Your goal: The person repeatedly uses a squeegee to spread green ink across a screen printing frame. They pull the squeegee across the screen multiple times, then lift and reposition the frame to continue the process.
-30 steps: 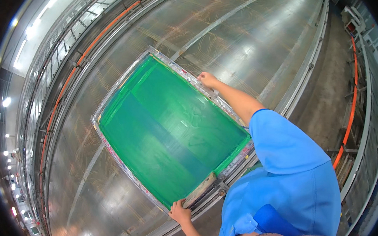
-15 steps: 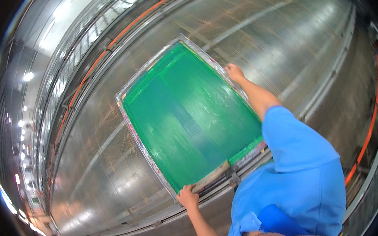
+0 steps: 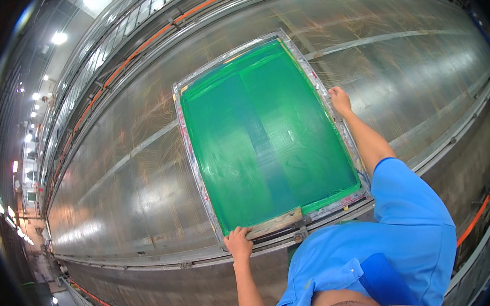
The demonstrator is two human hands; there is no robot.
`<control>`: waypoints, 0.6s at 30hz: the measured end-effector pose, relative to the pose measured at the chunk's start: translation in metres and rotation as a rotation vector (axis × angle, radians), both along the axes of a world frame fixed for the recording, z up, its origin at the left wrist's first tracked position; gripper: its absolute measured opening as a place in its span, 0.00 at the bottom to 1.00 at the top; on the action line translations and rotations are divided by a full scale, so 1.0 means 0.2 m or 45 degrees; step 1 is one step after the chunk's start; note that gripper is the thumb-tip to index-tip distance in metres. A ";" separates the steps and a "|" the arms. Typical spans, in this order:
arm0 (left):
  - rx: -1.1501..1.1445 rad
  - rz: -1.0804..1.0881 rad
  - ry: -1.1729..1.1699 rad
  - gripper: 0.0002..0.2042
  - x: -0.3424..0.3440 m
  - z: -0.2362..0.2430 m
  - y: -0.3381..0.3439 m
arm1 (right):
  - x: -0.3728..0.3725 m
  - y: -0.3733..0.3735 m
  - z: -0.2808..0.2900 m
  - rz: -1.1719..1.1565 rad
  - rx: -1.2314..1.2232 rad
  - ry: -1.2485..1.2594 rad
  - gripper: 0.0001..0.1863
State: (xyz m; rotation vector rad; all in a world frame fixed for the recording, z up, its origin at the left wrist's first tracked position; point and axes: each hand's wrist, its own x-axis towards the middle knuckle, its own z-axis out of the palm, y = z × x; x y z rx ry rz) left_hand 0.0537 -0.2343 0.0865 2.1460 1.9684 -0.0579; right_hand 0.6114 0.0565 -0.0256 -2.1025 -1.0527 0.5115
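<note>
A large screen-printing frame (image 3: 205, 198) lies on a long metal table, its rim stained with ink and its mesh (image 3: 267, 146) bright green with a darker band down the middle. My left hand (image 3: 239, 243) has its fingers curled over the near left corner. Partway up the right side, my right hand (image 3: 341, 99) is closed on the rim; its fingertips are partly hidden. Along the near edge, right of my left hand, sits a pale wooden strip (image 3: 275, 223), with a small metal fitting (image 3: 301, 228) at its right end.
The metal table (image 3: 140, 200) is scratched and crossed by lighter strips. A metal rail (image 3: 167, 265) with small stops follows its near edge. Beyond the far edge runs an orange hose or cable (image 3: 119, 62); another orange line (image 3: 484, 199) passes at the right, behind me.
The view has turned and shifted, so the frame appears more upright and farther right. Both hands keep their places on its rim. Whether the frame itself slid, I cannot tell.
</note>
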 end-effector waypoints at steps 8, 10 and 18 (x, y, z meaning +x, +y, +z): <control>-0.188 0.122 0.097 0.21 0.06 -0.02 -0.13 | 0.03 0.03 -0.12 0.214 0.264 -0.008 0.15; -0.017 0.078 0.034 0.19 0.04 -0.10 -0.19 | 0.05 0.09 -0.14 0.295 0.272 -0.124 0.14; 0.035 0.127 -0.127 0.21 -0.38 -0.34 -0.09 | -0.20 0.27 -0.13 0.236 0.143 -0.144 0.19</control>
